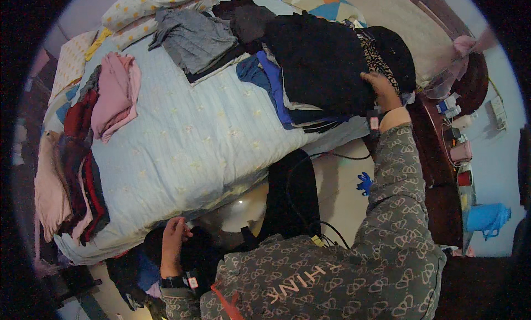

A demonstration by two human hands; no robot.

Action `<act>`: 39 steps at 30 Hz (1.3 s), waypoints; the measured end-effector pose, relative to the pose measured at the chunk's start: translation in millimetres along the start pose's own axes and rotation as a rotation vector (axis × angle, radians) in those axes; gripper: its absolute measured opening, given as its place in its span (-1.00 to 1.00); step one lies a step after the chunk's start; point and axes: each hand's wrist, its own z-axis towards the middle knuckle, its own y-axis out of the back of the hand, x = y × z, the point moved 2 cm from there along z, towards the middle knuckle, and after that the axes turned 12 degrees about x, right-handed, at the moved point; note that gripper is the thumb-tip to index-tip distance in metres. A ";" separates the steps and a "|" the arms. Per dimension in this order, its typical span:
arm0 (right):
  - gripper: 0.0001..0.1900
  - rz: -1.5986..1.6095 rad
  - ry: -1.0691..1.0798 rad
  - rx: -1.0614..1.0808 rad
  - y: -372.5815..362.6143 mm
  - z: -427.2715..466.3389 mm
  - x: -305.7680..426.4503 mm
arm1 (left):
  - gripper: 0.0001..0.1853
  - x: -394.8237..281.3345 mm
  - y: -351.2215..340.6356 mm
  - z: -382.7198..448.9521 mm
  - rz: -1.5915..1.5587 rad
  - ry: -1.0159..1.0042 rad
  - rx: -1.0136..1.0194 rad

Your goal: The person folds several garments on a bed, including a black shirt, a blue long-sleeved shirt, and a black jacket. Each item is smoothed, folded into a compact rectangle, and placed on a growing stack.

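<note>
Clothes lie folded in piles on a bed with a light blue sheet (186,125). My right hand (382,89) rests at the right edge of a pile topped by a black garment (323,62), beside a patterned strip of cloth (373,54); whether its fingers grip any cloth cannot be told. Near the bed's front edge my left hand (175,233) is raised, fingers loosely bent, with nothing seen in it. A grey garment (199,38) lies on a pile at the back. Pink folded clothing (114,96) lies at the left, next to dark red garments (79,116).
Patterned pillows (145,9) lie at the back left. A dark wooden cabinet (435,137) with small items and a blue container (487,220) stands at the right. Dark clothes (132,274) hang below my left hand. A cable (340,155) crosses above the floor, near a blue object (364,184).
</note>
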 end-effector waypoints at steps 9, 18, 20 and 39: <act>-0.44 -0.493 0.881 -0.058 -79.4 1.0 151.5 | -0.66 11.5 1.5 19.0 0.170 -0.008 -0.089; -0.31 -1.213 0.595 -0.211 -112.6 161.1 -27.0 | -0.74 31.7 34.5 -40.2 0.178 -0.098 -0.324; -0.31 -1.525 0.703 -0.199 -99.4 188.4 -32.2 | -0.74 41.7 51.5 -59.4 0.129 -0.117 -0.415; -0.64 -0.823 1.030 0.882 -469.1 -138.5 104.1 | -0.60 431.1 52.5 -217.5 -0.028 0.596 -0.732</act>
